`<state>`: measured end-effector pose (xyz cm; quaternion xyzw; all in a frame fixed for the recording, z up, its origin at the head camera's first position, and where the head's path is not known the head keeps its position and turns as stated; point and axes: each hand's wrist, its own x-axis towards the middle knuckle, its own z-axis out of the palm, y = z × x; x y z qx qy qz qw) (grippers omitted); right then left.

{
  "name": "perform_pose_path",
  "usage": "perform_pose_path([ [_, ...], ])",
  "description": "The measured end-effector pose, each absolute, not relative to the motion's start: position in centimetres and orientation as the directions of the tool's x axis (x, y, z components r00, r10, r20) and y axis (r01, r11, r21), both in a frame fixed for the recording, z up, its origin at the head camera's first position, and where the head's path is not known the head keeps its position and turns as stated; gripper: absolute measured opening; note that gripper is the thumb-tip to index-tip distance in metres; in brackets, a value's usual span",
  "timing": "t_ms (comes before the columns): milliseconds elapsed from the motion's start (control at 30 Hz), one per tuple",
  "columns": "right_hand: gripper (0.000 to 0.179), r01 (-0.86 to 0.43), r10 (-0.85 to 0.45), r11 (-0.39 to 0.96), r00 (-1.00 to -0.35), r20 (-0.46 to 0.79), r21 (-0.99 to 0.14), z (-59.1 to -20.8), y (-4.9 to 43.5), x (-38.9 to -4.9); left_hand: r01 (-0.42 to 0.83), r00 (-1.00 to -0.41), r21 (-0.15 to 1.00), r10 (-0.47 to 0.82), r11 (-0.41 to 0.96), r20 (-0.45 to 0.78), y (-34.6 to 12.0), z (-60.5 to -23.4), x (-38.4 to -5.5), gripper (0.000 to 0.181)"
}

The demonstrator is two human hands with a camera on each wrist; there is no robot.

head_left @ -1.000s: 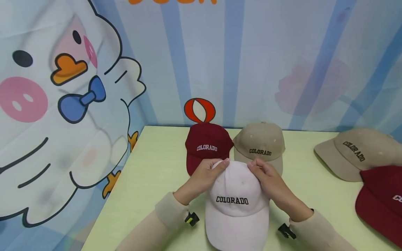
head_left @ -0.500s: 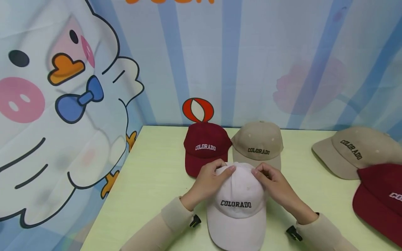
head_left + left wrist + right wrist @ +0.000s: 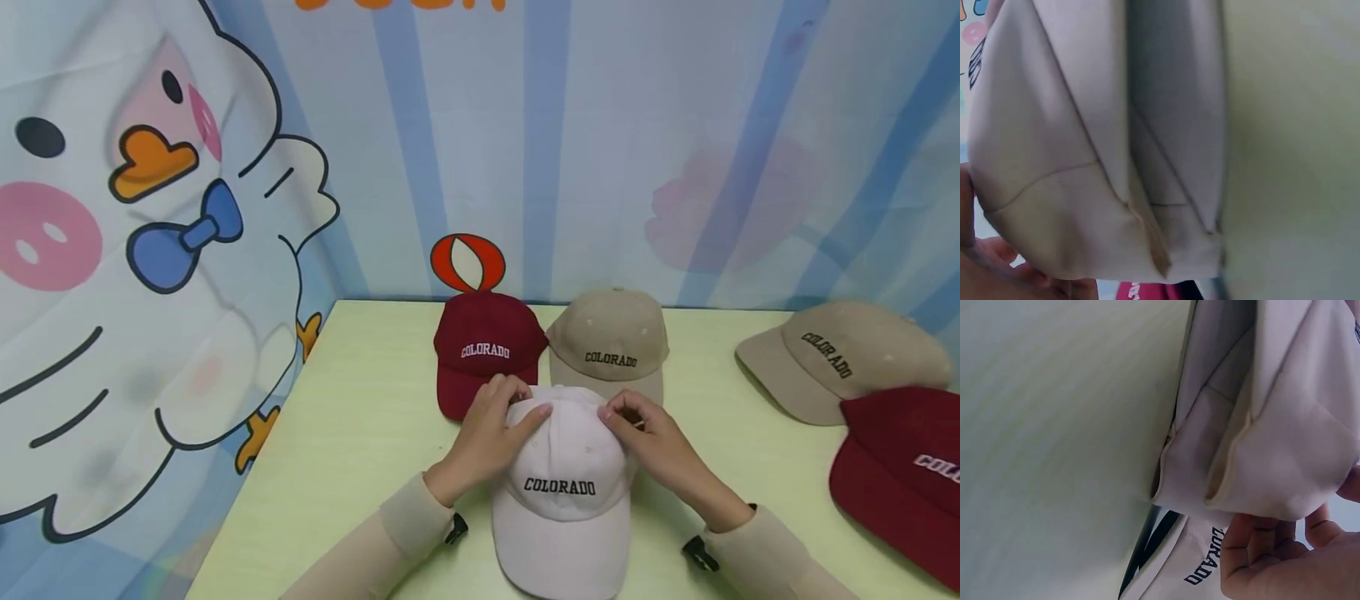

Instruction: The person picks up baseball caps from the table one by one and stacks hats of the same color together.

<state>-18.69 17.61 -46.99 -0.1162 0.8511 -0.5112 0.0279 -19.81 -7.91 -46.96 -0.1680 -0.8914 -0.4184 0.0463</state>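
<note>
A white baseball cap [image 3: 561, 500] with black COLORADO lettering is held in front of me over the pale yellow table, brim toward me. My left hand [image 3: 483, 437] grips the top left of its crown, thumb on the front and fingers behind. On the crown's other side, my right hand [image 3: 660, 446] pinches the fabric between thumb and curled fingers. From the left wrist, the cap [image 3: 1041, 150] appears side-on, with a second pale layer [image 3: 1175, 125] beneath it. Fingers [image 3: 1254, 544] of the right hand press at the crown in the right wrist view.
Behind the white cap, a maroon cap [image 3: 487, 333] and a beige cap [image 3: 611, 337] sit side by side. Another beige cap [image 3: 847, 350] and maroon cap [image 3: 896, 475] lie at the right, overlapping in view. A printed cloth backdrop [image 3: 480, 150] rises behind the table [image 3: 352, 400].
The white cap has tilted, its brim looking shorter and its crown slightly lower. Both hands stay on it and have come down a little. The left fingers have shifted on the crown.
</note>
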Motion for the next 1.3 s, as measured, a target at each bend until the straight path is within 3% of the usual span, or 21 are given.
perform_pose_path([
  [300,0.016,-0.177,-0.213,0.477,-0.974,0.082,-0.861,-46.6,18.8,-18.3,0.413,-0.91,0.684,0.286,0.601,0.299,-5.5,-43.3,-18.6,0.029],
  [600,0.026,-0.134,-0.126,0.498,-0.989,0.081,-0.857,-45.8,22.4,-17.7,0.561,-0.796,0.665,0.543,0.493,0.269,0.2,-38.7,-16.2,0.027],
  [767,0.026,-0.119,-0.049,0.479,-0.993,0.108,-0.87,-45.4,25.2,-17.2,0.564,-0.747,0.69,0.637,0.454,0.192,3.6,-37.8,-16.3,0.029],
  [933,0.018,-0.112,0.003,0.485,-0.992,0.13,-0.867,-45.0,27.9,-16.5,0.468,-0.756,0.77,0.648,0.435,0.093,6.5,-37.5,-16.5,0.033],
  [1133,0.015,-0.061,0.085,0.503,-0.989,0.12,-0.862,-44.9,30.5,-15.5,0.231,-0.801,0.897,0.597,0.376,-0.044,9.7,-37.6,-16.5,0.035],
  [1300,0.01,-0.019,0.13,0.462,-0.988,0.089,-0.887,-45.4,32.5,-14.3,0.081,-0.836,0.922,0.53,0.378,-0.144,12.5,-38.6,-16.3,0.03],
])
